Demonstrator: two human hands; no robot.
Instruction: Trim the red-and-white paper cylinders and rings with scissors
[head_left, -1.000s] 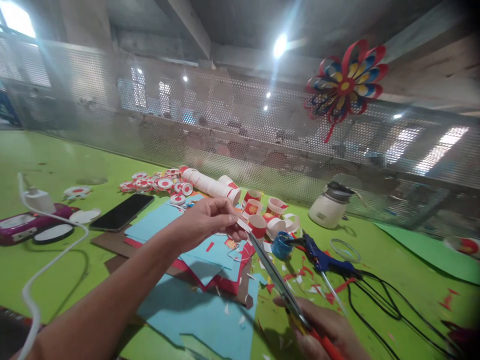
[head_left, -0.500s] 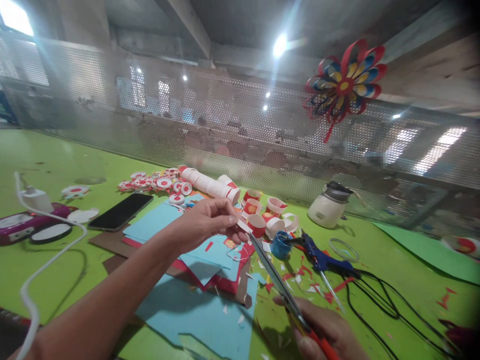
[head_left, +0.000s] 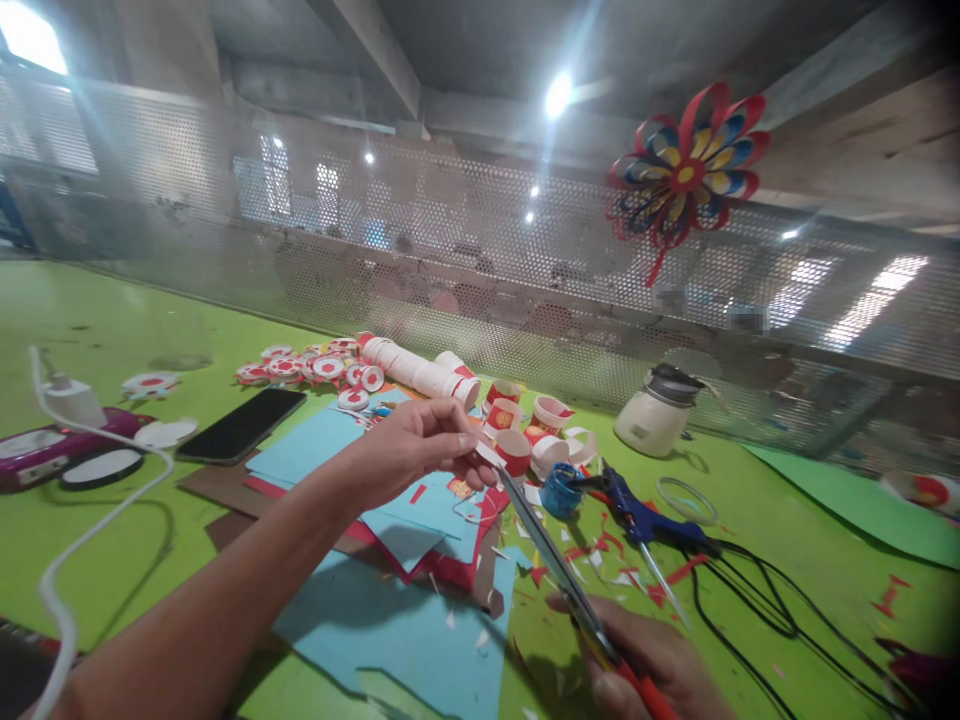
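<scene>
Plainly, the left hand [head_left: 416, 445] pinched a small white strip [head_left: 486, 452] above the blue paper [head_left: 390, 620], fingers closed on it. The right hand [head_left: 652, 665] gripped the scissors [head_left: 555, 565], whose blade tips met the strip beside the left fingertips [head_left: 466, 440]. A cut taken that close could nick a finger, or the thin strip could twist and tear crooked. No readable writing showed anywhere.

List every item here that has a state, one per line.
Left hand: pinching a small paper piece at the scissor tips.
Right hand: closed on the scissors' handles.
Scissors: blades nearly shut.
Phone: screen dark, flat.
Glue gun: lying on its side, corded.
Blue pot: lid off.
Pinwheel: hanging on the mesh.
</scene>
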